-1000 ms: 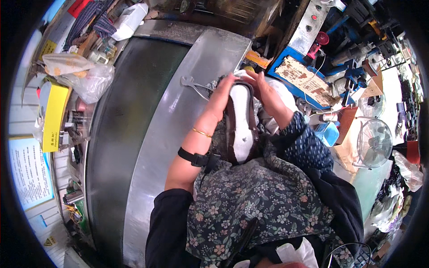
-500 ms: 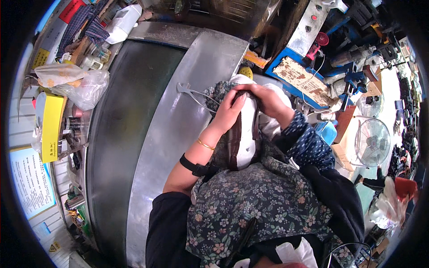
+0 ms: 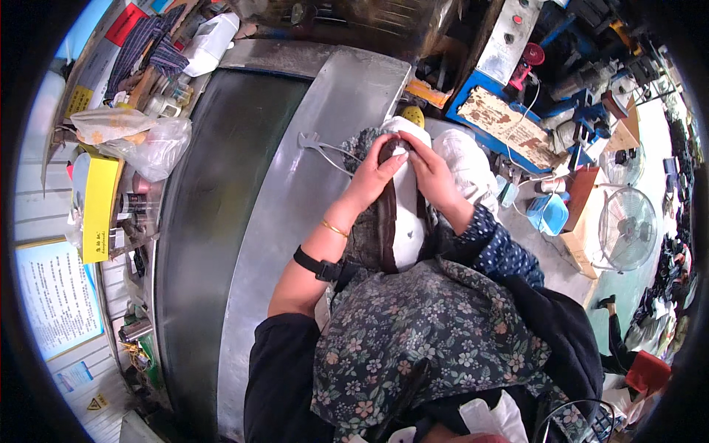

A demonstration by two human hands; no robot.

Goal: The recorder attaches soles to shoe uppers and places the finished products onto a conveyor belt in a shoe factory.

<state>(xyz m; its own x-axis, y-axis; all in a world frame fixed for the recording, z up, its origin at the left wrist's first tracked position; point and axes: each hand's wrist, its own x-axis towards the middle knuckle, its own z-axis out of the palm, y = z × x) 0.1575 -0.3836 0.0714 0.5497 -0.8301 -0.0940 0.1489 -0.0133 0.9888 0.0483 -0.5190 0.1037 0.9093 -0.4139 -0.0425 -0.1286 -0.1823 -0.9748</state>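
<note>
An upturned shoe (image 3: 405, 229), with a white underside and dark brown upper edges, lies lengthwise over my lap. My left hand (image 3: 373, 176) grips its far end from the left, thumb laid across the brown edge. From the right, my right hand (image 3: 439, 179) closes on the same end, its fingers meeting the left ones at the tip. The shoe's near end rests against my floral apron (image 3: 428, 332). Left of my hands, pliers (image 3: 314, 140) with pale handles lie on the metal ledge beside a patch of floral cloth.
A dark conveyor belt (image 3: 214, 244) with a broad metal edge (image 3: 277, 221) runs along my left. Beyond it, shelves hold a plastic bag (image 3: 166, 148) and a yellow box (image 3: 98, 210). To the right are a blue-framed machine (image 3: 509, 129), a blue bin (image 3: 548, 214) and a fan (image 3: 628, 227).
My right hand has turned and drawn down from over the shoe's tip to its right side, uncovering the brown end. The left hand keeps its hold, and the whole view has shifted slightly.
</note>
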